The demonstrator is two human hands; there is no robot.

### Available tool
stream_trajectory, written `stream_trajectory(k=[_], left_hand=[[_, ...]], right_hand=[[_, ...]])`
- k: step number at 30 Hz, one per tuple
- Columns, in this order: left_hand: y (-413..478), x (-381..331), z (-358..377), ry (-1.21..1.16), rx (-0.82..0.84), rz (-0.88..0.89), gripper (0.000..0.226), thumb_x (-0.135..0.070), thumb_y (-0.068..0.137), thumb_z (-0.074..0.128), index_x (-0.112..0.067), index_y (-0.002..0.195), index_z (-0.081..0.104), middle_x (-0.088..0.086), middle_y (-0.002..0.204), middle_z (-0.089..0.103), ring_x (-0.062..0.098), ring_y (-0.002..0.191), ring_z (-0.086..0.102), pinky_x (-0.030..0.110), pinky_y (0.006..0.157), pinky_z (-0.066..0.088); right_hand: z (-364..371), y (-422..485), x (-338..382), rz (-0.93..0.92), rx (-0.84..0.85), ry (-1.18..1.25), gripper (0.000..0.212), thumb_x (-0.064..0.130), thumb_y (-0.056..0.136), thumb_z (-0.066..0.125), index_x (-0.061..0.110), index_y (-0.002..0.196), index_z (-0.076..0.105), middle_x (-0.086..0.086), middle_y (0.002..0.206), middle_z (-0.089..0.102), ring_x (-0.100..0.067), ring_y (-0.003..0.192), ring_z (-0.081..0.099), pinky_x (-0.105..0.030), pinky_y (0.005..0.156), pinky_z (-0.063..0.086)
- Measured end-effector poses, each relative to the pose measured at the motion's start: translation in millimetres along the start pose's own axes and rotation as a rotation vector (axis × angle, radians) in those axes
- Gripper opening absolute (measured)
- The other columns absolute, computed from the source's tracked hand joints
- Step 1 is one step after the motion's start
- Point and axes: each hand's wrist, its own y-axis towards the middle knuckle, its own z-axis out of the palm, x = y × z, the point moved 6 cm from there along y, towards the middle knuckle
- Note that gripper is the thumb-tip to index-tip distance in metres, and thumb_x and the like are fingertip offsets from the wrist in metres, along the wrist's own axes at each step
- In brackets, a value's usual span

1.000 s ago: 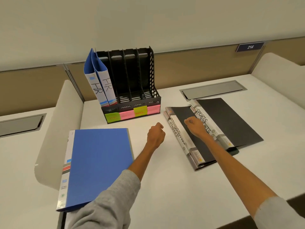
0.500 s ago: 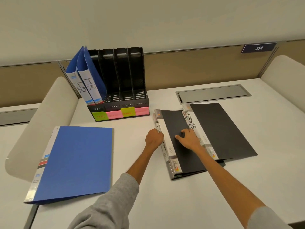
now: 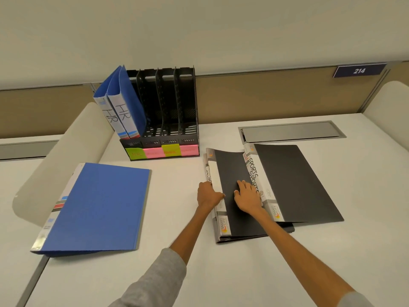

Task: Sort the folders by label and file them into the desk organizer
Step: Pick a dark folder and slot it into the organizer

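The left hand (image 3: pixel 209 194) clasps the spine edge of the top black folder (image 3: pixel 230 169). The right hand (image 3: pixel 247 197) lies flat on its cover, fingers straight. That folder lies at 3 o'clock on the desk (image 3: pixel 221 273), overlapped on its 3 o'clock side by the SPORTS folder (image 3: pixel 294 182). The desk organizer (image 3: pixel 187 107) stands at 12 o'clock, with two HR folders (image 3: pixel 120 107) in its 9 o'clock slot. A blue folder (image 3: pixel 97 209) lies at 9 o'clock.

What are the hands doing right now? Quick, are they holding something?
Left hand: closed, gripping the spine edge of the near black folder.
Right hand: open, fingers flat on that folder's cover.
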Motion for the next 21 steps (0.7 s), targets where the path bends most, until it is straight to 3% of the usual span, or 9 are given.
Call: stream_trajectory(k=[3, 7, 12, 17, 21], left_hand=[[-0.5, -1.6, -0.7, -0.110, -0.023, -0.054, 0.047, -0.011, 0.074, 0.082, 0.000, 0.115, 0.062, 0.015, 0.124, 0.063, 0.033, 0.106, 0.065, 0.038, 0.084, 0.058], [-3.5, -4.4, 3.2, -0.278, -0.016, -0.114, 0.050, -0.005, 0.075, 0.079, -0.004, 0.120, 0.057, 0.014, 0.127, 0.061, 0.034, 0.111, 0.062, 0.046, 0.091, 0.056], [-4.1, -4.0, -1.8, -0.404, -0.001, -0.119, 0.058, -0.007, 0.072, 0.083, -0.011, 0.122, 0.053, 0.010, 0.125, 0.062, 0.031, 0.110, 0.064, 0.046, 0.090, 0.056], [-5.2, -12.9, -6.8, -0.513, -0.016, -0.090, 0.061, -0.010, 0.066, 0.087, -0.015, 0.119, 0.058, 0.007, 0.116, 0.068, 0.026, 0.100, 0.068, 0.045, 0.086, 0.058], [-6.2, -25.3, -19.3, -0.617, -0.071, -0.099, 0.054, -0.011, 0.057, 0.087, -0.018, 0.107, 0.068, 0.002, 0.105, 0.072, 0.021, 0.088, 0.071, 0.037, 0.077, 0.061]], right_hand=[[-2.9, 2.9, -4.3, -0.049, 0.044, 0.033, 0.051, 0.024, 0.105, 0.033, 0.013, 0.154, 0.023, -0.009, 0.160, 0.022, -0.029, 0.145, 0.023, -0.042, 0.120, 0.019], [-7.4, 3.7, -7.0, -0.065, 0.073, 0.105, 0.051, 0.020, 0.104, 0.035, 0.014, 0.154, 0.024, -0.009, 0.160, 0.021, -0.030, 0.146, 0.020, -0.041, 0.120, 0.016], [-14.7, 7.7, -9.5, -0.039, 0.061, 0.234, 0.047, 0.020, 0.103, 0.039, 0.013, 0.149, 0.034, -0.011, 0.154, 0.034, -0.031, 0.142, 0.030, -0.044, 0.118, 0.024], [-32.5, 13.8, -1.7, -0.003, 0.006, 0.305, 0.045, 0.034, 0.103, 0.043, 0.012, 0.142, 0.046, -0.013, 0.143, 0.048, -0.030, 0.129, 0.046, -0.042, 0.111, 0.037], [-64.9, 33.6, 17.2, 0.033, 0.073, 0.339, 0.058, 0.054, 0.100, 0.033, 0.012, 0.134, 0.055, -0.011, 0.128, 0.059, -0.028, 0.114, 0.056, -0.042, 0.102, 0.044]])
